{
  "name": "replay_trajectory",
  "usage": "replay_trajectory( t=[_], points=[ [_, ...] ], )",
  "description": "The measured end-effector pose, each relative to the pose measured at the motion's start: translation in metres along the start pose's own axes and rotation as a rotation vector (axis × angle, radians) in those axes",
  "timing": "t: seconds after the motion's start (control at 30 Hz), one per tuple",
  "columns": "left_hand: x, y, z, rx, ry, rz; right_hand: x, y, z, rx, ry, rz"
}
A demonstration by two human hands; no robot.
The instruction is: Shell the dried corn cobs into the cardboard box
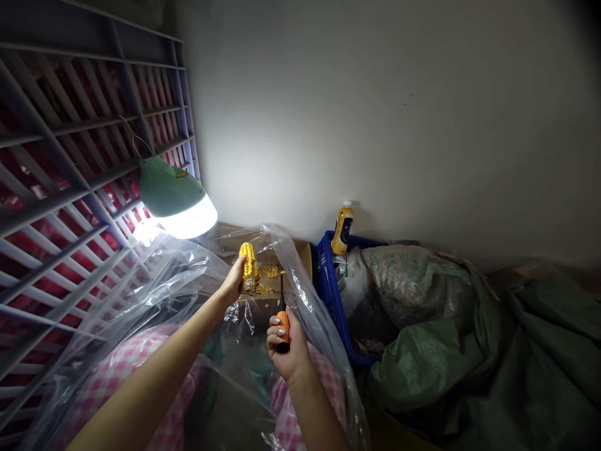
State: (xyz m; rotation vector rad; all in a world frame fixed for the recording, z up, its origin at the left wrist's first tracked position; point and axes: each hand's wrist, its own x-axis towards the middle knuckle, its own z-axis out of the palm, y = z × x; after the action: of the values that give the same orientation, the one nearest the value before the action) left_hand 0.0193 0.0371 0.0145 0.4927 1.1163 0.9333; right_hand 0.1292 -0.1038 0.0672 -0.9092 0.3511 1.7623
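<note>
My left hand point(232, 282) grips a partly stripped yellow corn cob point(248, 267) upright, with bare cob showing at its lower end. My right hand point(287, 347) closes around the orange handle of a screwdriver point(282, 319), whose dark shaft points upward. The tool stands a little to the right of the cob, not touching it. Behind both hands, loose corn kernels point(259, 289) lie in an open cardboard box point(291, 260). A clear plastic sheet point(305, 300) hangs between my right hand and the blue crate.
A glowing green-shaded lamp point(177, 197) hangs left of my hands, before a grey slatted rack point(79, 156). To the right stand a blue plastic crate point(330, 288), a yellow-labelled bottle point(342, 228) and bulging green sacks point(422, 338). Pink gingham cloth point(126, 373) covers my lap.
</note>
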Motion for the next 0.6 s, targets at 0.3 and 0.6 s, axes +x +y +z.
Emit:
replay_trajectory(
  t=[0.3,0.6],
  points=[
    [-0.004,0.001,0.002,-0.031,-0.162,-0.044,-0.012,0.008,0.013,-0.712,0.070,-0.334],
    [-0.008,0.001,0.005,0.100,0.010,-0.050,-0.001,0.014,-0.004,-1.630,0.220,-0.752]
  ],
)
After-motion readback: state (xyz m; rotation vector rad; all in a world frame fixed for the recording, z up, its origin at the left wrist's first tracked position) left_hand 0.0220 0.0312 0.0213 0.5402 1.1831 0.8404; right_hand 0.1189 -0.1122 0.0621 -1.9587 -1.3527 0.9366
